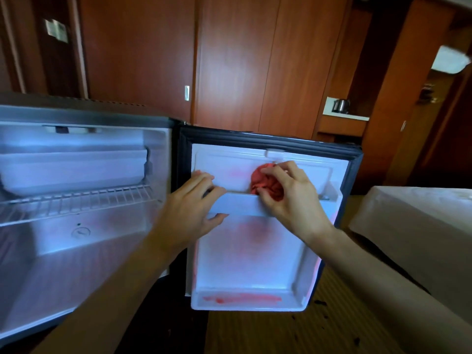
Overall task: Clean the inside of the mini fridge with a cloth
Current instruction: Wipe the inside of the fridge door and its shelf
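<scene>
The mini fridge (84,241) stands open at the left, its white cavity holding a wire shelf (76,200) and a freezer box (71,169). Its door (255,251) swings out to the right, white liner facing me. My left hand (189,210) grips the left end of the door's white shelf rail (237,205), fingers over the top and thumb under it. My right hand (288,195) holds a bunched red cloth (265,182) against the upper door pocket, just behind the rail.
Reddish wood cabinets (229,60) rise behind the fridge. A counter with a metal kettle (341,105) sits at back right. A pale covered surface (421,226) is at the right. Carpet (281,333) lies below the door.
</scene>
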